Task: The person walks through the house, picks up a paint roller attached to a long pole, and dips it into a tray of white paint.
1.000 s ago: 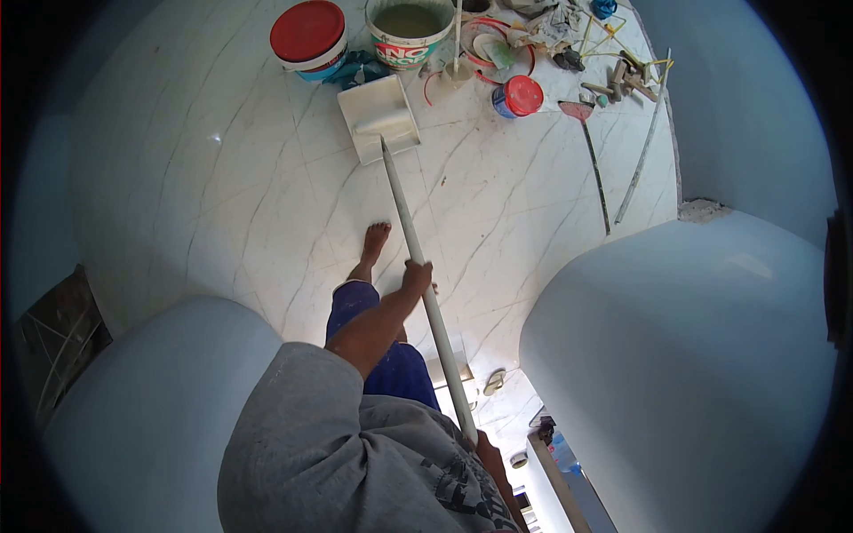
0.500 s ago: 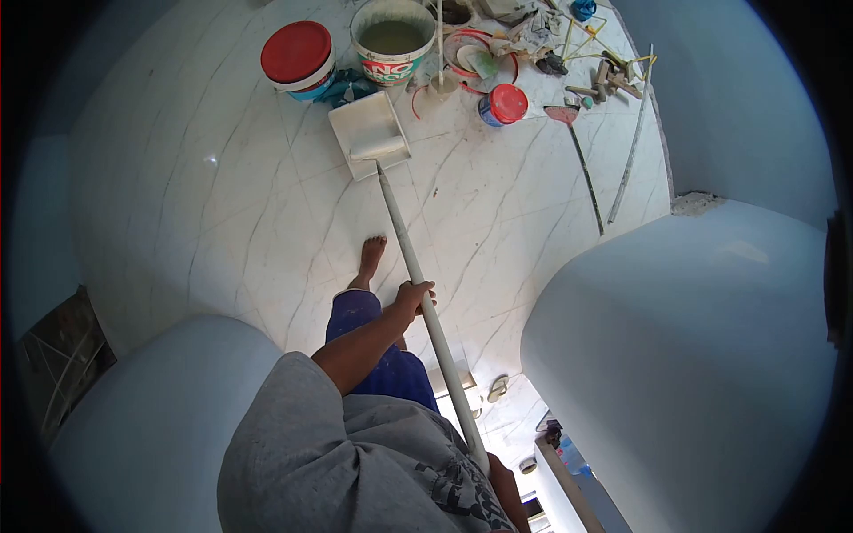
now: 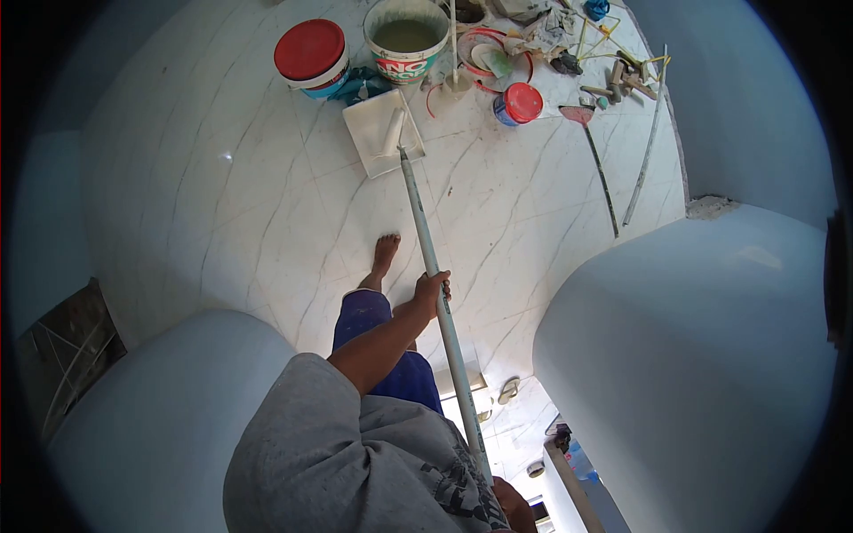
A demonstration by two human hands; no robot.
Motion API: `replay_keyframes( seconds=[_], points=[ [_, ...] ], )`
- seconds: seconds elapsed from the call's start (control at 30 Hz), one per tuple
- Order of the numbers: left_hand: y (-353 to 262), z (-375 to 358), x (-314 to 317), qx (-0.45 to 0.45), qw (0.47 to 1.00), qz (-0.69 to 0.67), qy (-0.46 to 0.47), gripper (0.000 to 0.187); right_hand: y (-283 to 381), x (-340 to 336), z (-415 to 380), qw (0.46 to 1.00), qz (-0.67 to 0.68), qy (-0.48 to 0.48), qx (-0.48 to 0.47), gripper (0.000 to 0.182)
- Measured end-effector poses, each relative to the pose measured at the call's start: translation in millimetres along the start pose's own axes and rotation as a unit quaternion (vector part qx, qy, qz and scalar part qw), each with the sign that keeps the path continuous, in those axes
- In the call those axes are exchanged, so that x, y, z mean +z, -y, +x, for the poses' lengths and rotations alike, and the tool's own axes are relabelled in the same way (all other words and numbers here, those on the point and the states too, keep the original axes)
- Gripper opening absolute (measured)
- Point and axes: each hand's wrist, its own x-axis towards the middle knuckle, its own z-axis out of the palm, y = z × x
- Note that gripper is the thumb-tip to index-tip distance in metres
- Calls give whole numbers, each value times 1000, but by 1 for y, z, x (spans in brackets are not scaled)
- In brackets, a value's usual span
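A long-handled paint roller rests in a white paint tray on the floor, its sleeve lying across the tray. The pale extension pole slopes from the tray down past my body. My left hand is wrapped around the pole at about its middle. Close to my side, my right hand is at the pole's lower end, closed against it; the shirt and the frame edge hide most of its fingers. Thin paint coats the tray.
Beyond the tray stand a red-lidded bucket, an open bucket of greyish liquid and a small red-lidded tub. A squeegee and a long rod lie at the right. Curved walls flank me; sandals lie behind.
The roller sleeve has turned from lying crosswise in the tray to pointing more lengthwise. The pole has rotated in my grip, showing printed marks. The whole view has shifted slightly.
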Motion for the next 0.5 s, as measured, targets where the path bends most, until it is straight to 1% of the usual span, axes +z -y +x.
replay_keyframes(
  seconds=[0.03, 0.07, 0.13, 0.17, 0.27, 0.33, 0.4, 0.43, 0.5],
  points=[
    [2, 2, 1, 9, 1000, 1, -4, 21, 14, 13, -1, 994, 59, -54, 80, 51],
    [5, 3, 0, 9, 1000, 2, -4, 21, 25, 22, -4, 974, 118, -109, 159, 53],
    [10, 4, 2, 40, 994, 84, -58, 20, 33, 30, -6, 976, 117, -117, 139, 54],
    [13, 4, 2, 37, 994, 86, -56, 20, 35, 33, -9, 978, 114, -126, 119, 55],
    [25, 12, -8, 23, 990, 126, -60, 21, 37, 35, -12, 980, 93, -131, 117, 54],
    [30, 13, -7, 29, 981, 167, -93, 22, 38, 38, -11, 977, 99, -147, 118, 53],
    [37, 11, -3, 33, 978, 171, -114, 22, 45, 38, -13, 974, 105, -160, 119, 52],
    [39, 10, -2, 37, 975, 175, -133, 22, 54, 39, -16, 978, 87, -143, 128, 51],
    [40, 7, -3, 18, 976, 178, -120, 22, 64, 42, -20, 980, 71, -128, 137, 50]
  ],
)
